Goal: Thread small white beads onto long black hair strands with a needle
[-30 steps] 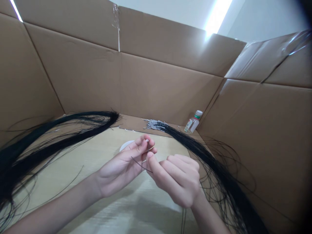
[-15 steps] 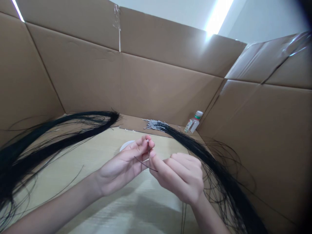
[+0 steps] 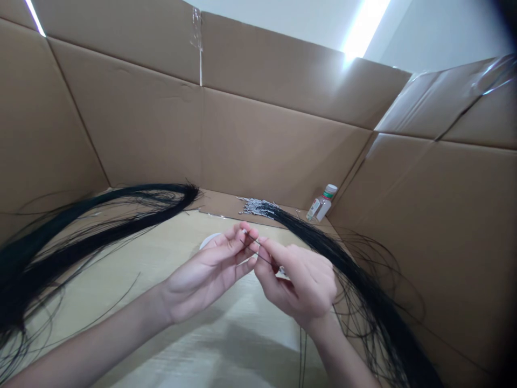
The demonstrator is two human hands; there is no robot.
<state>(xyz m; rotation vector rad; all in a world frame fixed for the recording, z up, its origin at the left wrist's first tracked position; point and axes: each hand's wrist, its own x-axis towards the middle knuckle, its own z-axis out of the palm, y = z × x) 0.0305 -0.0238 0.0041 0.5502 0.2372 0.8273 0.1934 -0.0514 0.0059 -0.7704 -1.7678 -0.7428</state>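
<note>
Between the thumb and fingertips of my left hand is a small whitish bead. My right hand, just to its right, is closed on a thin black cord. The cord runs from the right fingers toward the bead; whether it passes through cannot be made out. A small silvery piece shows in the right palm, partly covered by the fingers. Two dark strands hang down below the right hand. Behind the left fingers, the edge of a white round dish is partly hidden.
A black cord bundle with silvery beaded ends lies along the right. Another black bundle loops across the left. A clear bottle with a white cap stands in the back right corner. Cardboard walls enclose the table.
My right hand has turned and opened slightly away from the left, so the cord now stretches between both hands and the silvery piece shows. The left hand keeps its pinch.
</note>
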